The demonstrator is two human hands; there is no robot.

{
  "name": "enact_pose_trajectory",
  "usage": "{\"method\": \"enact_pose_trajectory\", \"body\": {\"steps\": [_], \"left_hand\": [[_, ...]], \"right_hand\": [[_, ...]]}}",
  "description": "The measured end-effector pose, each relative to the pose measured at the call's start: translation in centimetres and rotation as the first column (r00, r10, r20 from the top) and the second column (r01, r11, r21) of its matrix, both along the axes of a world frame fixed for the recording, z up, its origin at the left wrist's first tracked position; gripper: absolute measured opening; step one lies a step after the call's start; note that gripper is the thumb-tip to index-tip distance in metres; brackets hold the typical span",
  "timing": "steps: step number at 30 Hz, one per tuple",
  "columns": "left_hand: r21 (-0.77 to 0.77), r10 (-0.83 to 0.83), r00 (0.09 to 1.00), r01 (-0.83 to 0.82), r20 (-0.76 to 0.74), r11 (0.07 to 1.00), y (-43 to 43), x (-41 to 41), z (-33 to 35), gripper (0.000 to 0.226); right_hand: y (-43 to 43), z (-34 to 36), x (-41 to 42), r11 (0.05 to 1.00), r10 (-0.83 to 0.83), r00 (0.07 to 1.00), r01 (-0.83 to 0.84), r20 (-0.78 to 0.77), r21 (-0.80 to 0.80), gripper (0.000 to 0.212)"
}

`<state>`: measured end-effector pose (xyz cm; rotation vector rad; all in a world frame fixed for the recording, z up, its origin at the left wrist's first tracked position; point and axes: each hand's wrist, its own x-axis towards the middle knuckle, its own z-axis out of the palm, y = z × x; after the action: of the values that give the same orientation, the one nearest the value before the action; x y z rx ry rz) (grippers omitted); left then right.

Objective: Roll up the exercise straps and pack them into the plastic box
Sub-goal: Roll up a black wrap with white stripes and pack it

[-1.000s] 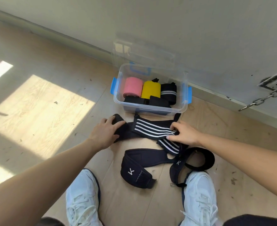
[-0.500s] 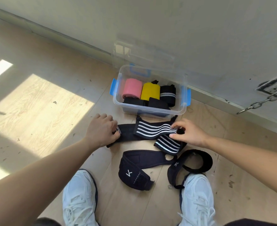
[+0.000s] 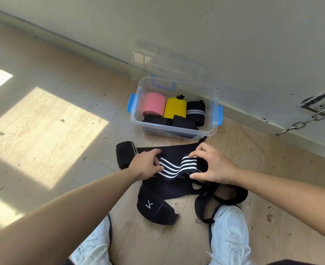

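Left hand (image 3: 146,166) and right hand (image 3: 214,167) both pinch the striped strap (image 3: 174,168), covering parts of its stripes.

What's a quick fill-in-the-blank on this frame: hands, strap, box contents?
1. The left hand and right hand hold a striped strap, black with ____ stripes.
2. In the plastic box, the yellow roll sits between a striped black roll and a ____ roll.
3. The box's side clips are ____.
Missing words: white; pink; blue.
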<state>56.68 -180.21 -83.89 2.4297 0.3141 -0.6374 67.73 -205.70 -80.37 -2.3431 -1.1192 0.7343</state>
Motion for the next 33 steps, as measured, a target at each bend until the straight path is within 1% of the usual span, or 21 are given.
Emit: {"method": "enact_pose_trajectory", "body": {"steps": [2,4,6,8,11,13,14,16,17,18,20,21,22,23,25,26,27,28,29,31,33], "left_hand": [[-0.067,0.004,0.994,0.003,0.107,0.998,-0.5,0.3,0.6,0.07],[-0.231,0.018,0.989,0.017,0.148,0.973,-1.0,0.8,1.7,0.074],[-0.426,0.002,0.998,0.025,0.062,0.904,-1.3,1.5,2.6,0.075],[-0.551,-0.006,0.999,-0.024,-0.053,0.834,-1.4,1.7,3.3,0.066],[-0.545,0.08,0.994,-0.11,-0.078,0.831,-1.0,2.0,4.0,0.036],[-0.581,0.096,0.99,-0.138,-0.104,0.802,-0.5,2.0,4.4,0.025],[-0.598,0.089,0.989,-0.142,-0.118,0.789,-0.1,2.0,4.6,0.022],[-0.607,0.098,0.987,-0.155,-0.126,0.78,0.8,2.1,5.1,0.018],[-0.603,0.127,0.983,-0.181,-0.132,0.777,1.4,2.2,5.4,0.016],[-0.598,0.163,0.977,-0.213,-0.138,0.772,2.0,2.3,5.7,0.013],[-0.576,0.242,0.958,-0.286,-0.155,0.766,3.5,2.4,6.2,0.01],[-0.555,0.264,0.952,-0.306,-0.157,0.773,4.2,2.4,6.4,0.011],[-0.526,0.26,0.953,-0.301,-0.152,0.795,4.8,2.4,6.5,0.01],[-0.483,0.228,0.964,-0.266,-0.137,0.834,5.2,2.4,6.5,0.009],[-0.363,0.106,0.99,-0.133,-0.093,0.922,5.5,2.3,6.6,0.005],[-0.321,0.055,0.996,-0.077,-0.074,0.944,5.3,2.4,6.7,0.019],[-0.314,0.02,0.998,-0.039,-0.062,0.949,5.0,2.5,6.9,0.034],[-0.332,-0.01,0.998,-0.011,-0.06,0.943,4.5,2.7,7.1,0.042],[-0.359,-0.046,0.997,0.022,-0.059,0.933,4.0,2.9,7.2,0.045],[-0.381,-0.1,0.994,0.072,-0.052,0.922,3.1,3.2,7.3,0.04],[-0.385,-0.086,0.996,0.069,-0.028,0.92,3.3,3.3,7.4,0.03]], "right_hand": [[0.6,0.3,0.1,0.998,-0.035,0.999,0.036,-0.013,0.054,0.071],[1.7,0.9,-0.1,0.994,-0.039,0.999,0.039,-0.003,0.106,0.068],[2.8,1.5,-0.5,0.987,-0.049,0.999,0.047,0.011,0.155,0.066],[3.3,1.7,-1.0,0.98,-0.078,0.997,0.077,-0.003,0.182,0.073],[3.1,1.6,-1.5,0.986,-0.06,0.995,0.071,-0.076,0.149,0.098],[3.1,1.4,-1.6,0.998,-0.028,0.988,0.038,-0.152,0.058,0.113],[3.1,1.1,-1.4,1.0,-0.011,0.983,0.01,-0.185,-0.01,0.115],[2.9,0.3,-1.0,0.987,0.007,0.972,-0.044,-0.236,-0.152,0.108],[2.8,-0.2,-0.7,0.983,-0.018,0.958,-0.036,-0.287,-0.182,0.101],[2.5,-0.5,-0.3,0.984,-0.053,0.932,-0.013,-0.358,-0.179,0.089],[2.2,-0.7,0.3,0.99,-0.072,0.888,0.01,-0.454,-0.139,0.047],[2.2,-0.6,0.6,0.993,-0.064,0.883,0.011,-0.465,-0.117,0.028],[2.4,-0.4,0.8,0.995,-0.064,0.889,0.022,-0.453,-0.097,0.02],[2.7,-0.1,1.0,0.997,-0.057,0.899,0.026,-0.434,-0.076,0.019],[3.6,0.3,1.5,0.999,-0.045,0.904,0.035,-0.425,-0.031,0.018],[4.2,0.7,1.7,0.999,-0.048,0.9,0.045,-0.433,-0.017,0.019],[4.8,1.2,1.6,0.999,-0.049,0.896,0.052,-0.442,-0.005,0.023],[5.4,1.9,1.5,0.998,-0.045,0.892,0.057,-0.45,0.012,0.025],[5.9,2.5,1.5,0.997,-0.038,0.889,0.065,-0.457,0.043,0.025],[6.8,3.6,1.4,0.993,-0.028,0.893,0.077,-0.45,0.09,0.025],[6.8,3.9,1.8,0.997,-0.007,0.891,0.04,-0.454,0.063,0.028]]}}
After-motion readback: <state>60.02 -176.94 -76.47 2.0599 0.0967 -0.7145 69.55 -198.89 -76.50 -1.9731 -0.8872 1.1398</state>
